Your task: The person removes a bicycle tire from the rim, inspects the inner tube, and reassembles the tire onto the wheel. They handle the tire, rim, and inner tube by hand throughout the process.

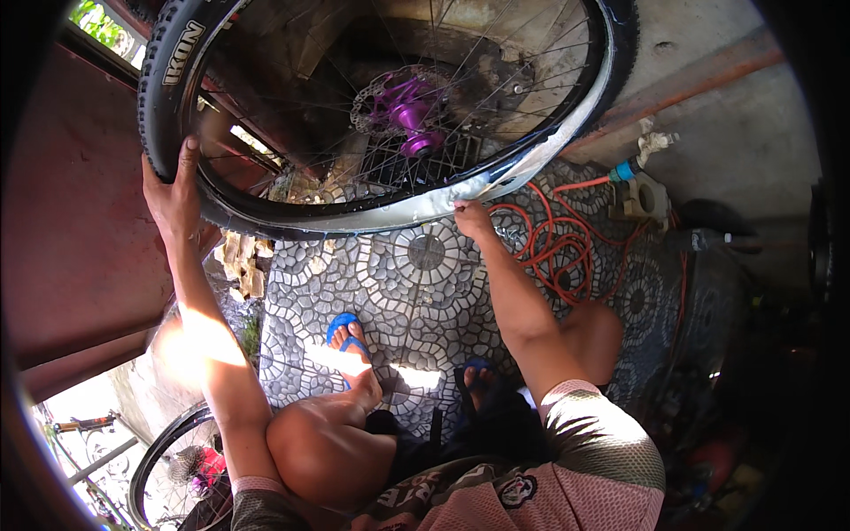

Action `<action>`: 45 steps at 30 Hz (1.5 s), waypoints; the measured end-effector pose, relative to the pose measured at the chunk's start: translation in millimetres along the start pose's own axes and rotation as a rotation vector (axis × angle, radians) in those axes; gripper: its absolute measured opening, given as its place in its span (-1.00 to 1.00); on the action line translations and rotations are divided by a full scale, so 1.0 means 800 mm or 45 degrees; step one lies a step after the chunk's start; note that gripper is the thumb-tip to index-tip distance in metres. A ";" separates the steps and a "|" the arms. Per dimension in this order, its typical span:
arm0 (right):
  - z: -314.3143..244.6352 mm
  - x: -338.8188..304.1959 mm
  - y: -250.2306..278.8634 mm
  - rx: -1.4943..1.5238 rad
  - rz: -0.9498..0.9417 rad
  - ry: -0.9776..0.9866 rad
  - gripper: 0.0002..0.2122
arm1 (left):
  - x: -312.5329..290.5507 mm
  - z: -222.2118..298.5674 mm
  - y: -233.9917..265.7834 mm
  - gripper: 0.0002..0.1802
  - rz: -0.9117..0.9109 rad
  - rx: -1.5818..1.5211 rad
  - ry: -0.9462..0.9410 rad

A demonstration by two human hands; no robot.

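Note:
A bicycle wheel [416,196] with black spokes, a purple hub [409,117] and a disc rotor fills the upper part of the head view. Its black knobbly tyre [164,84] is seated on the left; along the lower right it gapes from the rim, showing a whitish, wet-looking inner surface [553,146]. My left hand [177,190] is wrapped round the tyre at the lower left, thumb on the inner side. At the lower right, my right hand [472,217] is closed against the gaping tyre edge. A thin pale strip shows by its fingertips; what the fingers pinch is too small to tell.
Patterned stone tiles [425,252] cover the floor. An orange hose [567,252] lies coiled right of the wheel, near a blue connector [624,170]. A reddish metal panel [80,195] stands at left. Another bicycle wheel [146,469] is at the lower left. Broken pale pieces [241,263] lie below the tyre.

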State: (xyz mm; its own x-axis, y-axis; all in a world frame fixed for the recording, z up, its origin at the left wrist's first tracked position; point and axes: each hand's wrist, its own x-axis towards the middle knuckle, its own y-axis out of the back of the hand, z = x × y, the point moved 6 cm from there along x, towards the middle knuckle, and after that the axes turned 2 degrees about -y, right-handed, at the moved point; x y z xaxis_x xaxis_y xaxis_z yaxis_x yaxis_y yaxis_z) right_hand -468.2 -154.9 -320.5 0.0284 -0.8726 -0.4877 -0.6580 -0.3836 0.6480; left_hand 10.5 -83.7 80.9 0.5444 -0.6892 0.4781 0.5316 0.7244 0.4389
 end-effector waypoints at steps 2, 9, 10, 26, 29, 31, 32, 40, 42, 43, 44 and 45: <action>0.016 -0.006 -0.010 0.132 -0.003 0.049 -0.69 | -0.002 0.005 -0.011 -0.27 -0.009 -0.015 -0.001; -0.042 -0.037 -0.057 0.111 -0.103 0.151 -0.68 | 0.000 0.004 -0.004 -0.27 0.008 0.025 -0.020; -0.034 -0.034 -0.048 0.162 -0.111 0.182 -0.68 | 0.000 0.006 -0.013 -0.27 0.006 0.017 -0.021; -0.082 -0.084 0.318 -0.788 0.616 -0.035 -0.70 | 0.003 -0.013 -0.005 -0.36 -0.098 -0.189 0.197; -0.041 -0.049 0.296 -0.893 0.566 -0.087 -0.69 | 0.009 -0.024 -0.003 -0.37 -0.158 -0.191 0.225; -0.039 -0.038 0.253 -0.832 0.500 -0.070 -0.68 | 0.012 -0.026 0.007 -0.37 -0.153 -0.149 0.188; -0.037 -0.030 0.230 -0.807 0.467 -0.064 -0.68 | 0.012 -0.028 0.009 -0.38 -0.152 -0.131 0.173; -0.066 -0.017 0.023 -0.275 0.089 -0.187 -0.68 | 0.005 -0.018 0.015 -0.35 -0.156 -0.120 0.081; -0.054 -0.016 0.007 -0.208 0.158 -0.197 -0.69 | 0.001 -0.009 0.003 -0.33 -0.149 -0.140 0.065; -0.042 -0.012 0.005 -0.177 0.200 -0.204 -0.70 | -0.003 -0.003 -0.006 -0.31 -0.161 -0.169 0.077; -0.047 -0.014 -0.005 -0.151 0.159 -0.174 -0.70 | -0.004 -0.004 -0.001 -0.30 -0.161 -0.144 0.081; -0.052 -0.015 -0.014 -0.125 0.117 -0.146 -0.70 | -0.005 -0.006 0.003 -0.30 -0.162 -0.120 0.085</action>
State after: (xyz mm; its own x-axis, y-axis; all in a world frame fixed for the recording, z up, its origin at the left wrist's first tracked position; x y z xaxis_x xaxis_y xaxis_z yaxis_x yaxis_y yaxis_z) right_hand -430.2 -152.3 -297.7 -0.1182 -0.8672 -0.4836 -0.5770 -0.3364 0.7443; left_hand 12.6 -79.4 76.6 0.5091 -0.7770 0.3701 0.6556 0.6288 0.4181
